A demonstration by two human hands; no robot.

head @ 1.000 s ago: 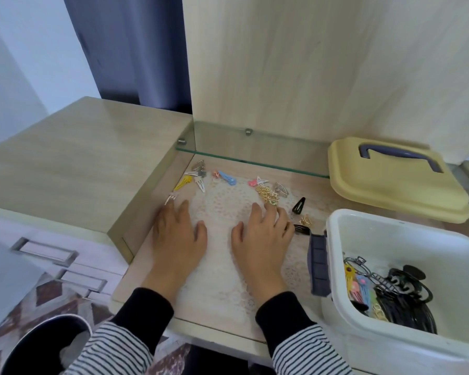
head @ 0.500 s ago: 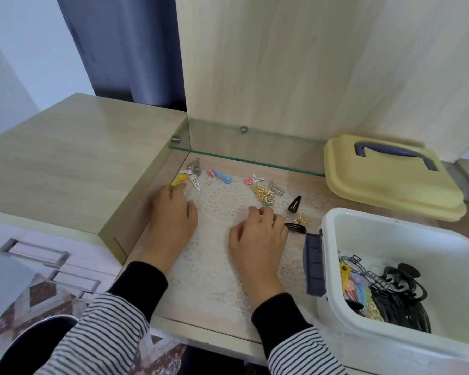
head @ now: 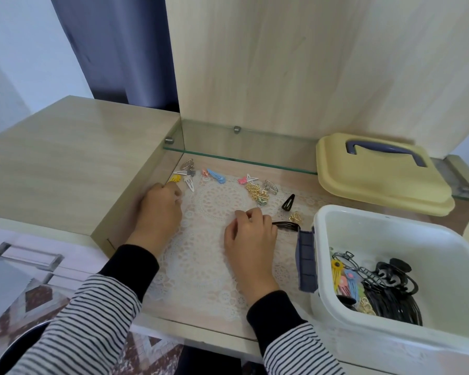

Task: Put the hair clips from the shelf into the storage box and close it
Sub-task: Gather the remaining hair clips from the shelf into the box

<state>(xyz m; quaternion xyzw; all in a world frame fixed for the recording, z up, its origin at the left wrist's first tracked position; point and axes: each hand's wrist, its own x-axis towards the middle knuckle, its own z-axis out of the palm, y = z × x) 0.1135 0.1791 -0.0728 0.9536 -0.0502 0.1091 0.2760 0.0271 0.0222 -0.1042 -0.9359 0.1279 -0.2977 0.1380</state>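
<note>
Several small hair clips lie on the lace mat (head: 214, 209) of the shelf: a yellow clip (head: 174, 178), a blue clip (head: 216, 176), a pink clip (head: 243, 181), a gold cluster (head: 257, 194) and a black snap clip (head: 288, 203). My left hand (head: 160, 212) is curled against the shelf's left wall, fingertips just below the yellow clip; what it holds is hidden. My right hand (head: 251, 235) pinches the end of a black comb clip (head: 287, 226) that points at the white storage box (head: 390, 221). The box stands open with several clips inside. Its yellow lid (head: 377, 185) lies behind it.
A glass shelf edge (head: 241, 158) runs across the back, under the lid. A blue latch (head: 306, 262) hangs on the box's left side. A wooden cabinet top (head: 65, 158) sits to the left, with drawer handles (head: 25, 255) below it.
Both hands were flat on the mat. Now their fingers are curled. The left hand has moved to the left wall by the yellow clip, and the right hand has taken the black comb clip.
</note>
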